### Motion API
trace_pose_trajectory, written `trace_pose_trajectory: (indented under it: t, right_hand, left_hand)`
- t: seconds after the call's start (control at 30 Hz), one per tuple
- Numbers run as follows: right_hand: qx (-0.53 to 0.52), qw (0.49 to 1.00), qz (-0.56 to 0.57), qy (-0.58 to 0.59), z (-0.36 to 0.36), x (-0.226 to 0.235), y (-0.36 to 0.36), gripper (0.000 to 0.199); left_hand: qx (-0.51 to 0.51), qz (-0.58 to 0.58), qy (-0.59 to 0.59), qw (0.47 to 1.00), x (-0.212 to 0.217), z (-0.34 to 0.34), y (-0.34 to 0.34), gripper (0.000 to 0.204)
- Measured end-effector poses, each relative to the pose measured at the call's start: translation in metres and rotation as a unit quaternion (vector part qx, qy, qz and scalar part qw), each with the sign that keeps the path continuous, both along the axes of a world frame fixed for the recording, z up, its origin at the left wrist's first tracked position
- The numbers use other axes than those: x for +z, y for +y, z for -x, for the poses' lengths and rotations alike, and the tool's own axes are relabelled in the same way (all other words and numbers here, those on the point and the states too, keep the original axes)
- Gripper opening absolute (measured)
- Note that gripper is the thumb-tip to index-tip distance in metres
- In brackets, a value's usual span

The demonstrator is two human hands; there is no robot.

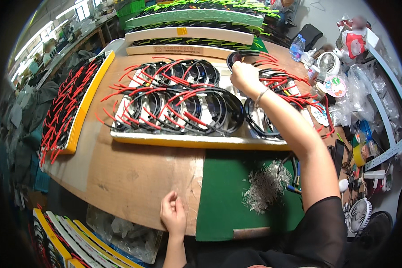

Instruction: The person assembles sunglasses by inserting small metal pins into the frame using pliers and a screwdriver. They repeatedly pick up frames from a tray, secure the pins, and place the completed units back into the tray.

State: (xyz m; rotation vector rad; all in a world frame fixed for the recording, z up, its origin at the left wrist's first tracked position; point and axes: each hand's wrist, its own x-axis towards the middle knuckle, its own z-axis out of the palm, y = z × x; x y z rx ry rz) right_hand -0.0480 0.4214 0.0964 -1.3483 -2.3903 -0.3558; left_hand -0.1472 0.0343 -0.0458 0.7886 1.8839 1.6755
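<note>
My left hand (173, 215) rests at the near edge of the brown wooden counter (129, 174), fingers curled loosely together and holding nothing that I can see. Just to its right lies a dark green cutting mat (223, 196) with a heap of small clear plastic bits (265, 187) on it. Beyond the mat sits a long white foam tray with a yellow edge (196, 141), filled with rows of black glasses frames with red-sleeved arms (178, 105). My right arm stretches over the tray, and my right hand (244, 77) is closed around one black frame with dark lenses (239, 57) at the tray's far side. Further back, more trays hold frames with green-tipped arms (201, 13).
</note>
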Motion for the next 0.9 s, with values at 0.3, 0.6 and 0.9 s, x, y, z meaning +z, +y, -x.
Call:
trace_pose_trajectory:
  t: [0.3,0.6,0.9]
  right_hand:
    - [-0.043,0.998,0.015,-0.037,0.031,-0.051,0.033,0.012]
    - [0.002,0.998,-0.046,-0.047,0.027,0.026,0.016,0.011]
    - [-0.059,0.998,0.014,0.000,0.047,-0.050,0.045,0.010]
  left_hand:
    - [0.002,0.027,0.031,0.999,-0.005,0.002,-0.004,0.020]
    - [0.012,0.029,0.026,0.999,-0.004,0.003,-0.002,0.018]
    - [0.015,0.007,-0.009,1.000,-0.006,-0.001,0.003,0.018]
